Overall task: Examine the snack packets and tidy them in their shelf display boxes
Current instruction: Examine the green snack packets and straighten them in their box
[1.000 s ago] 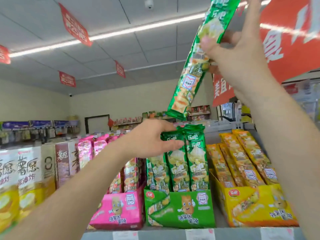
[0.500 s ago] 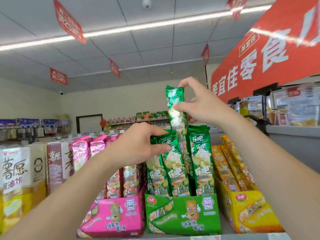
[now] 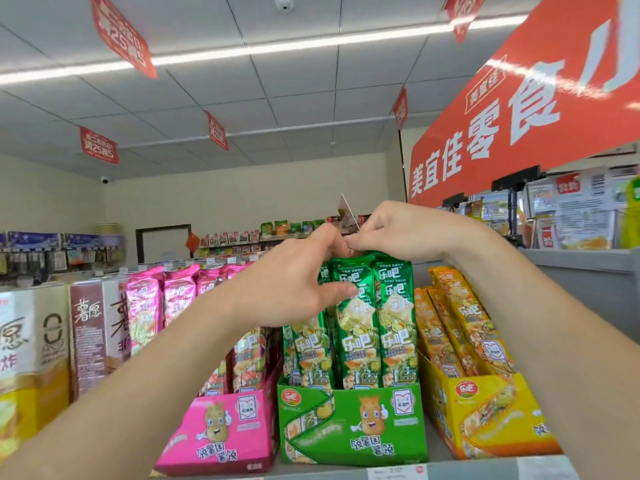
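Fingers (image 3: 360, 241) of the right hand (image 3: 398, 230) are curling tight, pinching the tops of the green packets (image 3: 360, 327); the left hand (image 3: 294, 282) is clasping them, thumb in front, probably steadying the row upright in its green box (image 3: 353, 424) on the shelf (image 3: 485, 471).

Three display boxes (image 3: 353, 424), two hands (image 3: 287, 292)

A tiled ceiling (image 3: 311, 109) with a strip light (image 3: 294, 46) and red hanging signs (image 3: 121, 32) tops cream walls (image 3: 242, 199).
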Tool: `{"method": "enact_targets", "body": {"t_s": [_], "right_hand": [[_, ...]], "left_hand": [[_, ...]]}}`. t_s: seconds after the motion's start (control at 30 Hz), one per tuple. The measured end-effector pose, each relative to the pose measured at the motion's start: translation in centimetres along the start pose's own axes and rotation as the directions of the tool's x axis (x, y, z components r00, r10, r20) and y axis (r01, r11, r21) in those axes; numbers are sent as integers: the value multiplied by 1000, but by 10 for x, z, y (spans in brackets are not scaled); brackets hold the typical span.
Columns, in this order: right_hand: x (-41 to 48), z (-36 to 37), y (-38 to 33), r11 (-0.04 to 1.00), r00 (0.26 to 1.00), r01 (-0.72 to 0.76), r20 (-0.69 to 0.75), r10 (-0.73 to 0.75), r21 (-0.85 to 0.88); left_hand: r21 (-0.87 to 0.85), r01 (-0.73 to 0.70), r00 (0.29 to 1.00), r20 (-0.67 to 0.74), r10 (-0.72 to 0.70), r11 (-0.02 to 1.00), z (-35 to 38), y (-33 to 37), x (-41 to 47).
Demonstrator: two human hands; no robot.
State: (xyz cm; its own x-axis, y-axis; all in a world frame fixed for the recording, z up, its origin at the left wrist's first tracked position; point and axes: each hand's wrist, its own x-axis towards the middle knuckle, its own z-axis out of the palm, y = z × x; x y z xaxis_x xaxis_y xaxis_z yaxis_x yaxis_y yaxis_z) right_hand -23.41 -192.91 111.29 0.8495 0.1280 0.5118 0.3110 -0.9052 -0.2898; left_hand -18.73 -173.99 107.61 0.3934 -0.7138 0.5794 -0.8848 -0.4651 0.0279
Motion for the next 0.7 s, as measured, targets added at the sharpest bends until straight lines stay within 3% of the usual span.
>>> {"method": "enact_targets", "body": {"t_s": [0.13,0.17,0.23,0.33,0.47,0.6,0.7], "right_hand": [[7,-2,4,998,971,38,-239,-24,57],[10,-3,2,999,976,32,-215,-32,-3],[12,-2,1,992,999,-13,-37,8,-125],[8,0,3,976,981,-45,176,83,-213],[1,-5,6,973,986,-5,163,44,-229],[10,-5,-1,976,998,-22,54,35,-217],[24,0,-8,940,995,-38,72,66,-339]], "left_hand": [[79,-61,998,28,59,995,-3,-1,-5],[73,-72,997,29,70,995,-4,-1,-5],[43,-61,997,46,59,997,-7,-1,-5],[-17,-18,998,61,19,1000,-11,-3,-8],[-108,0,1000,13,2,994,-10,-11,-10],[-145,-32,999,-35,27,989,-8,-11,-10],[-152,-43,998,-50,36,987,-9,-11,-9]]}}
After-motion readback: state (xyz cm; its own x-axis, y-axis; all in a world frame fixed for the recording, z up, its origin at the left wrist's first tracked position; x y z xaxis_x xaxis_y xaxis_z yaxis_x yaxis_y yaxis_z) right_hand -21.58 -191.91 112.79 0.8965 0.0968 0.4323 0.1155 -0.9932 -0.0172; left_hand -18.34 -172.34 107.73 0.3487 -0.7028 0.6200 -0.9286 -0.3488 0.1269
